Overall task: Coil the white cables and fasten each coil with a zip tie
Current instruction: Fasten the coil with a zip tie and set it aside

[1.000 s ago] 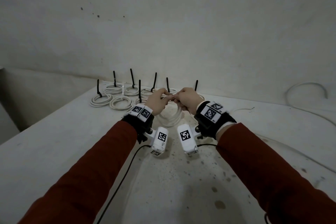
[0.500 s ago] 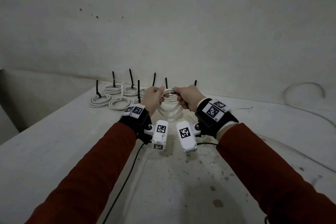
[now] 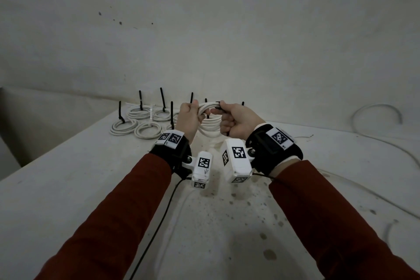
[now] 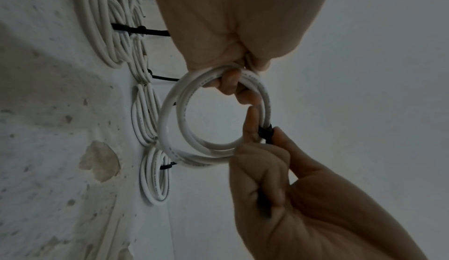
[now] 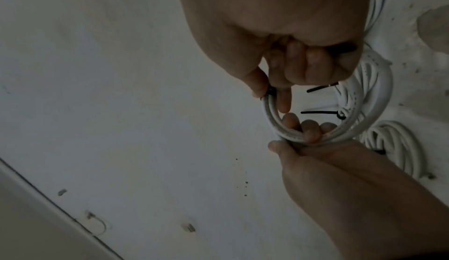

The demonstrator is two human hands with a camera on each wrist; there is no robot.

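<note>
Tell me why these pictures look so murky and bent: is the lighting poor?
Head view: dim, flat light, no glare, and the table edge bows from the wide lens. Left wrist view: the left hand looms large and soft up close, while the white cable coil stays fairly sharp. Right wrist view: darker, the right hand shadowed, the black zip tie smeared.

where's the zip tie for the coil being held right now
In the left wrist view the black zip tie wraps the held coil on its right side, pinched by the right hand, its tail running through that fist; the left hand grips the coil's opposite side.
</note>
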